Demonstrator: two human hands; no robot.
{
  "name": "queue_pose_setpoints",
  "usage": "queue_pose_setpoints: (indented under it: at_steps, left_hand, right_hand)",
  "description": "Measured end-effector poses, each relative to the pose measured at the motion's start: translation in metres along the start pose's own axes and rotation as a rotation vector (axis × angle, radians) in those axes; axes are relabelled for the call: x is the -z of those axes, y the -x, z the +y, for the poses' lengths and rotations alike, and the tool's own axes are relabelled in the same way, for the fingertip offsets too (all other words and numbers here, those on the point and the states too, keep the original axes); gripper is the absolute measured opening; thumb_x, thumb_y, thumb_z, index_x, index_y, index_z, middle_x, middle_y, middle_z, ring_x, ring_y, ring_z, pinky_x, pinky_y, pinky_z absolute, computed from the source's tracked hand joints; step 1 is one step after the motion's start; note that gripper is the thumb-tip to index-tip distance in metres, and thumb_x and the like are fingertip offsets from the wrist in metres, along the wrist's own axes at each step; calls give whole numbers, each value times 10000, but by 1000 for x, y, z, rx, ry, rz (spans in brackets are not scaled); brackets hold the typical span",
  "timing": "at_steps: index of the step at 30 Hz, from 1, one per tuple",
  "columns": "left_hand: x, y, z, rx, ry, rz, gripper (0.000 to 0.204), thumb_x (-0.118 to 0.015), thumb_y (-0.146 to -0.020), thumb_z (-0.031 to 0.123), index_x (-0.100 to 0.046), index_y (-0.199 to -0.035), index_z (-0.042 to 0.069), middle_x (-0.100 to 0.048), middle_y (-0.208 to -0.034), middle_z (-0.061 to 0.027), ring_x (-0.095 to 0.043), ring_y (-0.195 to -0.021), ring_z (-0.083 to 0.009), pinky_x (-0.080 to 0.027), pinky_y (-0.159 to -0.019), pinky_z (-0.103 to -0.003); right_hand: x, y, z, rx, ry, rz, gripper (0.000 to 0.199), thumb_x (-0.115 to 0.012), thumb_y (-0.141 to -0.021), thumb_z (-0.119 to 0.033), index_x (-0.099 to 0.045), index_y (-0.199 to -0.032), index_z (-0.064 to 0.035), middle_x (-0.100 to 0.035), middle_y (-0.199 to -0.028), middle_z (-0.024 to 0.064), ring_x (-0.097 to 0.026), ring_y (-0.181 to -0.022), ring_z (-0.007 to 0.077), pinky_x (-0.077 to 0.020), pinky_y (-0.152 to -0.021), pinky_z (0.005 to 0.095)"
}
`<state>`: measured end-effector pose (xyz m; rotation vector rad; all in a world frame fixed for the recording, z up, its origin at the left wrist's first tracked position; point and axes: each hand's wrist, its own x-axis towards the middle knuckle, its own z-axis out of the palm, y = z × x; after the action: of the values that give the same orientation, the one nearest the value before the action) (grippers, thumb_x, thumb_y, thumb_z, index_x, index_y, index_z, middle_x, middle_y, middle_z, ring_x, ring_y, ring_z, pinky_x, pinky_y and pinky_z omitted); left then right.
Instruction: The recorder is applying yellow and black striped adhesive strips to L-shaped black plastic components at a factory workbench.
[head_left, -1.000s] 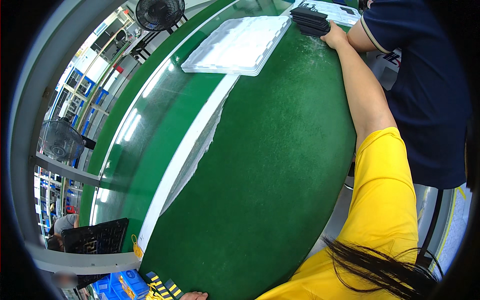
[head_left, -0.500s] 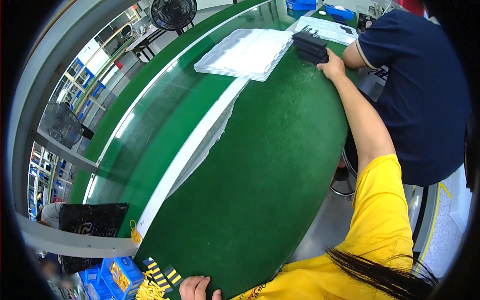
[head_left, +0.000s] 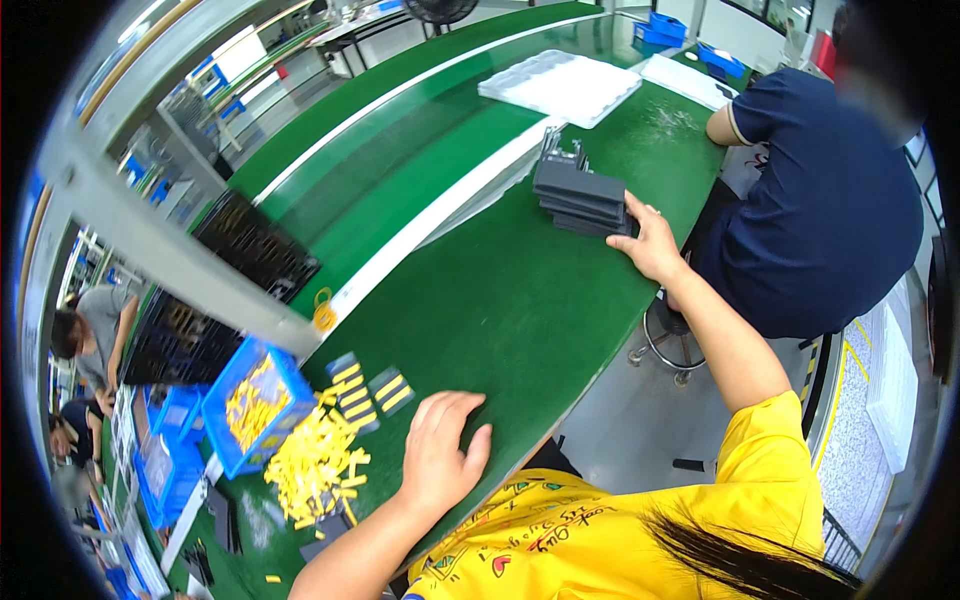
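My right hand (head_left: 650, 243) grips the right end of a stack of flat black rectangular pieces (head_left: 580, 200) above the green table; small metal parts show at its far side. Close to the table's near edge, my left hand (head_left: 443, 450) holds nothing, its thumb apart from its fingers. To its left are dark cards with yellow strips (head_left: 352, 393) and a loose heap of small yellow pieces (head_left: 315, 465). Beside the heap stands a blue bin (head_left: 268, 445) with more yellow pieces inside.
White trays (head_left: 570, 88) lie at the far end. A co-worker in a navy shirt (head_left: 810, 210) sits at the right by the table. At left, a grey metal post (head_left: 190, 240) crosses before black trays (head_left: 250, 240). Yellow bands (head_left: 323, 312) hang near its foot.
The black stack has come nearer along the table in my right hand, away from the white trays. My left hand shows more fully, and the view has swung toward the near left.
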<state>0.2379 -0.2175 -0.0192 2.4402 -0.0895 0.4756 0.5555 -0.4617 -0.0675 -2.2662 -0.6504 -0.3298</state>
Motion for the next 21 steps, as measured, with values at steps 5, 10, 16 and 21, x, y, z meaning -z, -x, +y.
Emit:
queue_pose_setpoints:
  at_steps: [5,10,16,21]
  left_hand:
    - [22,18,10,184,215,-12,321,-652,-760,75,-572,-1067,30,-612,-980,-127,-591,-942,-291,-476,-824,-378]
    - [43,50,0,330,452,-32,288,-639,-812,45,-570,-1091,26,-629,-951,-78,-611,-892,-154,-484,-757,-264]
    - [57,70,-7,466,710,-161,255,-621,-854,31,-568,-1102,7,-621,-957,-46,-576,-867,-83,-471,-753,-221]
    - [73,95,3,474,771,-193,260,-615,-859,39,-567,-1113,12,-624,-965,-56,-575,-855,-83,-468,-747,-218]
  right_hand:
    - [-14,38,-67,90,-116,-174,797,-771,-659,-64,-407,-1367,-41,-566,-1116,183,-533,-1049,316,-408,-952,361]
    - [-20,49,-91,146,-135,-334,807,-756,-645,0,-400,-1369,-28,-554,-1225,152,-504,-1138,287,-353,-1014,354]
    - [-12,29,-99,64,-424,-594,847,-700,-635,126,-365,-1395,-37,-534,-1288,79,-479,-1169,179,-332,-1038,293]
    - [-9,6,-116,142,-254,-689,887,-694,-621,146,-363,-1409,-94,-542,-1278,80,-492,-1156,183,-356,-1018,291]
